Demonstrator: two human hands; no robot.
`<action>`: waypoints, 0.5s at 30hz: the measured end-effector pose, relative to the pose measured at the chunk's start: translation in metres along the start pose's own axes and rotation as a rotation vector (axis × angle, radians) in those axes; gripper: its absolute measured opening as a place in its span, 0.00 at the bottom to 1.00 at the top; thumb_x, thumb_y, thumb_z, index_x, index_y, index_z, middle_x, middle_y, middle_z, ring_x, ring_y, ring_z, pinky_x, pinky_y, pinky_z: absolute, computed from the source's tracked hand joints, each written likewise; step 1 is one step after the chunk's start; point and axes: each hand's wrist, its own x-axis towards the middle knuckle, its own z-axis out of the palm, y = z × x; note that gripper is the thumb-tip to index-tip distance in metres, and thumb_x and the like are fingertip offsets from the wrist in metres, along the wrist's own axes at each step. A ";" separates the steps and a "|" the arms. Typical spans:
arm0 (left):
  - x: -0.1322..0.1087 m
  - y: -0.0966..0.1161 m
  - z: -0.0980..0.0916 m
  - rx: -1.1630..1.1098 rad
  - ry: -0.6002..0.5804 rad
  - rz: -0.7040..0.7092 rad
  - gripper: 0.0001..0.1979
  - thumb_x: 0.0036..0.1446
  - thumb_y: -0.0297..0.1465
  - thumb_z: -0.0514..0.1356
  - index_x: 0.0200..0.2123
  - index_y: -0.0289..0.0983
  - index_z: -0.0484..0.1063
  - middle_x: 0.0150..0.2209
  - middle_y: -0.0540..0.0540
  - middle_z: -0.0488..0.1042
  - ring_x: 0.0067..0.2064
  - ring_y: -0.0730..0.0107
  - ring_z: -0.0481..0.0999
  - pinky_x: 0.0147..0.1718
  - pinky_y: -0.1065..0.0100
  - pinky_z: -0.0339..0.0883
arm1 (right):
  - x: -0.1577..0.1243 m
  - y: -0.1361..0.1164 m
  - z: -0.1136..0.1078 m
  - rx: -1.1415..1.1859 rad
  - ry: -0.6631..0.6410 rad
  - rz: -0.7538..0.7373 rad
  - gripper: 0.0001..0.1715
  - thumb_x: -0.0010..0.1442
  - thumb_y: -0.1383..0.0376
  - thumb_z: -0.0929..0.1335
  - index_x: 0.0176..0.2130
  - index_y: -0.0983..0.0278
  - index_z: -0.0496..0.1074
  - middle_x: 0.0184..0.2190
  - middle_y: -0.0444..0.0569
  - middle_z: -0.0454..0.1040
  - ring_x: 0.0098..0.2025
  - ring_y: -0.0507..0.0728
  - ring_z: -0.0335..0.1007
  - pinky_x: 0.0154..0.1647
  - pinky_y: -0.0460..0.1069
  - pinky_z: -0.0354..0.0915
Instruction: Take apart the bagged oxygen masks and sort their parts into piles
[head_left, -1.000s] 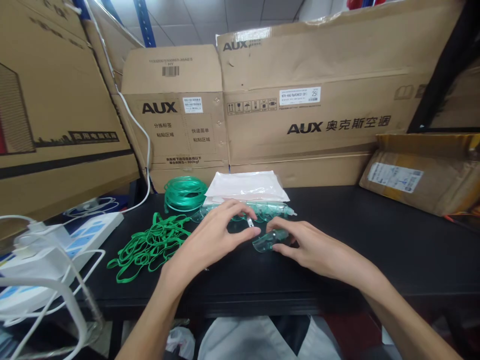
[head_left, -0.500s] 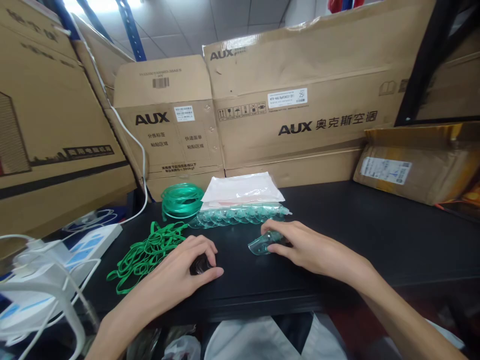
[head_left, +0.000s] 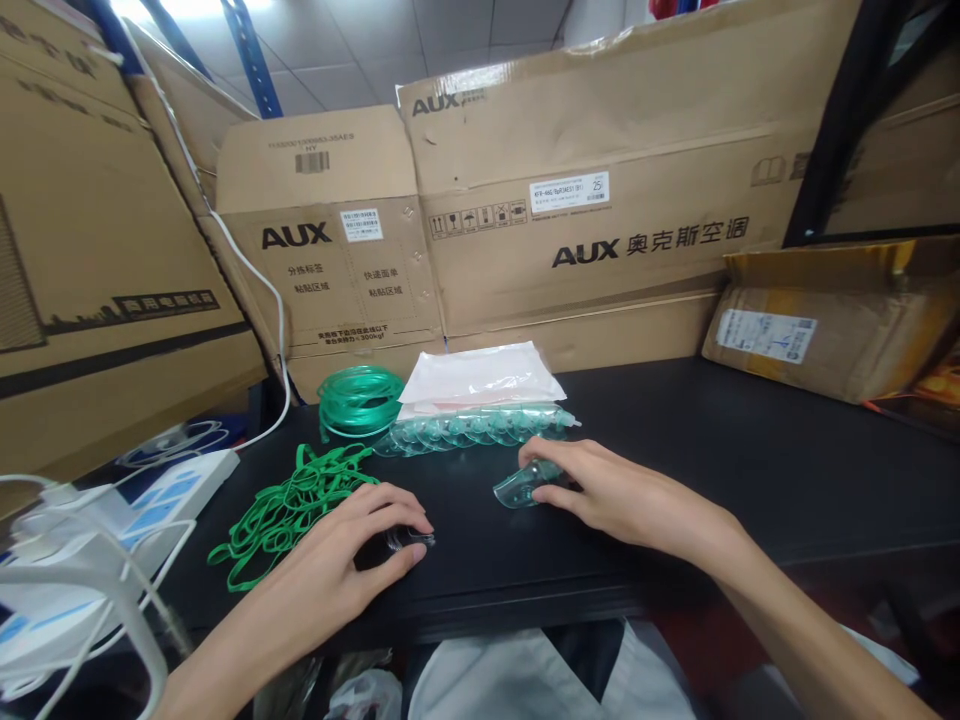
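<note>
My left hand (head_left: 375, 545) rests on the black table (head_left: 637, 430), fingers curled round small shiny metal pieces (head_left: 411, 538) that look like thin strips, partly hidden by the fingers. To the right, my right hand (head_left: 592, 480) grips a clear green plastic mask (head_left: 517, 489) between thumb and fingers, its narrow end pointing left. Behind it lies a row of several similar masks (head_left: 480, 428) in front of white plastic bags (head_left: 484, 375). A tangle of green elastic straps (head_left: 300, 500) lies behind and left of my left hand, with coiled green tubing (head_left: 360, 398) farther back.
Large cardboard boxes (head_left: 600, 130) stand along the back. A smaller opened box (head_left: 810, 320) sits at the back right. At the left edge are a white power strip (head_left: 180, 490) with plugs and white cables (head_left: 281, 330).
My left hand has shifted slightly left and lower, its fingers now lower over the metal pieces. My right hand keeps its hold on the mask. The view has shifted a little.
</note>
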 end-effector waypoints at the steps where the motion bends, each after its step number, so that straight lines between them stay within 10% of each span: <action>1: 0.001 0.001 0.000 -0.004 0.002 0.014 0.10 0.69 0.40 0.58 0.47 0.47 0.78 0.53 0.49 0.76 0.56 0.62 0.74 0.57 0.63 0.69 | 0.000 0.000 0.000 -0.002 0.002 -0.002 0.15 0.70 0.53 0.65 0.55 0.43 0.67 0.53 0.45 0.73 0.58 0.62 0.70 0.57 0.56 0.64; 15: -0.002 -0.005 -0.007 0.062 -0.005 -0.029 0.08 0.67 0.34 0.57 0.39 0.44 0.76 0.51 0.48 0.75 0.55 0.61 0.73 0.56 0.62 0.68 | -0.002 -0.001 0.000 -0.023 0.004 -0.001 0.14 0.70 0.52 0.65 0.55 0.43 0.67 0.52 0.44 0.74 0.57 0.62 0.70 0.53 0.55 0.65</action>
